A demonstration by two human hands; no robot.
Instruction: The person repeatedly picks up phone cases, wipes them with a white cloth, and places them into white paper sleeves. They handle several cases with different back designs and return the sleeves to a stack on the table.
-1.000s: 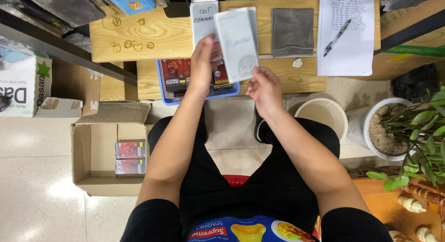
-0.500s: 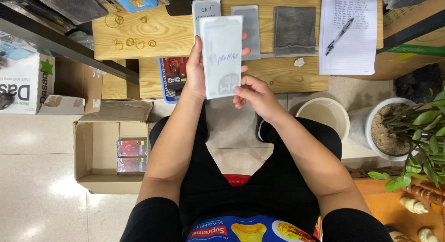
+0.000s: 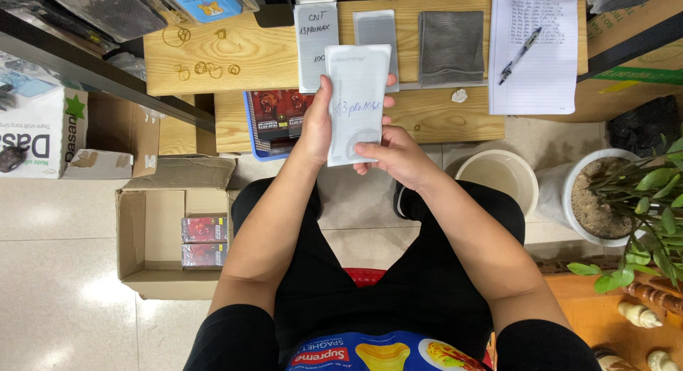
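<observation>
White and flat, the slim packet [image 3: 358, 104] stands between both hands above the person's lap, its long axis running 12 to 6 o'clock. The left hand [image 3: 318, 122] is clamped on its left edge, thumb over the front and fingertips showing past the right edge. The right hand [image 3: 395, 155] pinches its lower right corner from 5 o'clock. Just beyond, at 12 o'clock on the wooden counter [image 3: 242, 54], lie 2 similar packets [image 3: 315, 36], a grey cloth [image 3: 451, 47], and a written sheet [image 3: 535, 51] with a pen [image 3: 521, 55].
</observation>
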